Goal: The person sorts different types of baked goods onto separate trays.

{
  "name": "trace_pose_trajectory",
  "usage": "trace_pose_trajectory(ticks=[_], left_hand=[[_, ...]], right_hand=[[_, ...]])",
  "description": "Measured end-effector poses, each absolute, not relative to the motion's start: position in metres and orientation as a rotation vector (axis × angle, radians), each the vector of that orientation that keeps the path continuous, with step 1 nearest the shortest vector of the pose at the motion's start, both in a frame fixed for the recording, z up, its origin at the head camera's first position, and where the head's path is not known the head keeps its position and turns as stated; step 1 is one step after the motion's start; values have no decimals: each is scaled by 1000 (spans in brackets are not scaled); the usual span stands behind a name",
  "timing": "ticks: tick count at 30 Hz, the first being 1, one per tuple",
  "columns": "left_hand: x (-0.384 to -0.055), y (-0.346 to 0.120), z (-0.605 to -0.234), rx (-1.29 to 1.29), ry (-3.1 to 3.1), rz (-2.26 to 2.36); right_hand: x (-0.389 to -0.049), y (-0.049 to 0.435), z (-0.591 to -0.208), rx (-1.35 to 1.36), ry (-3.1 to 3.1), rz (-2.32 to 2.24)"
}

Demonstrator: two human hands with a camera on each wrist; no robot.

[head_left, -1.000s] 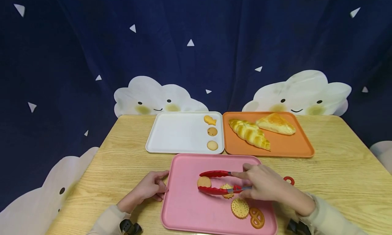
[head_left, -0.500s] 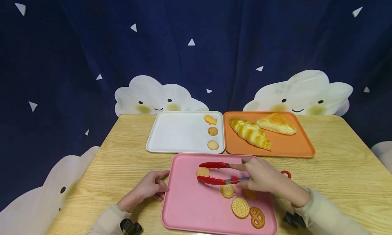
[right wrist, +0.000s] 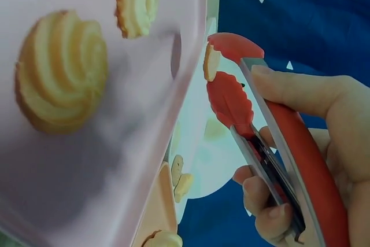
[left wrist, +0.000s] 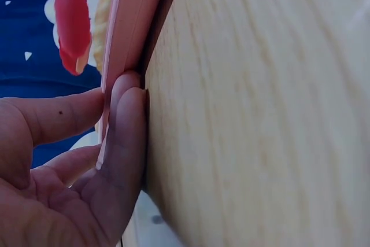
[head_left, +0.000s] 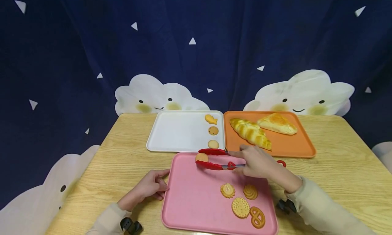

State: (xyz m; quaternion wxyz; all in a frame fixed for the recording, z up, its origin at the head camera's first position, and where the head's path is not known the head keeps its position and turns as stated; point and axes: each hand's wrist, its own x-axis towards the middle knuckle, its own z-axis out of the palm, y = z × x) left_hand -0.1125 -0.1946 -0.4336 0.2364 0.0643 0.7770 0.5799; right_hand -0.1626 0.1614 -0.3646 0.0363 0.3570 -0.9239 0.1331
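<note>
My right hand (head_left: 255,162) grips a pair of red kitchen tongs (head_left: 212,166), thumb and fingers round its two arms. Between the scalloped red tips sits a round tan cookie (head_left: 201,157), raised over the far part of the pink tray (head_left: 190,194). The right wrist view shows the same cookie (right wrist: 211,62) edge-on between the tips. At the tray's left rim, my left hand (head_left: 151,185) pinches the edge; the left wrist view shows its fingers (left wrist: 130,125) against the rim. A flower-edged cookie (head_left: 227,190), a swirl cookie (head_left: 250,192), a dotted round cracker (head_left: 240,207) and a pretzel (head_left: 257,217) lie on the tray.
Behind stands a white tray (head_left: 177,131) with a fish-shaped cracker (head_left: 211,119), a speckled cookie (head_left: 213,130) and a plain round cookie (head_left: 213,144) along its right side. Beside it an orange tray (head_left: 288,148) bears a braided bread (head_left: 250,132) and a triangular pastry (head_left: 278,123).
My right hand has moved forward with the tongs and the round cookie, from the pink tray's middle to its far edge. The swirl cookie has come into sight. My left hand stays put.
</note>
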Motion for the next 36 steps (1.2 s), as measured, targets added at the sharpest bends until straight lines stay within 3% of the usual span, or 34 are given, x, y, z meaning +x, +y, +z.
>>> trace_pose_trajectory(ticks=[36], left_hand=[[-112,-193,-433,158,2127,1597]], right_hand=[[-225,131,-378,943,-2943,408]])
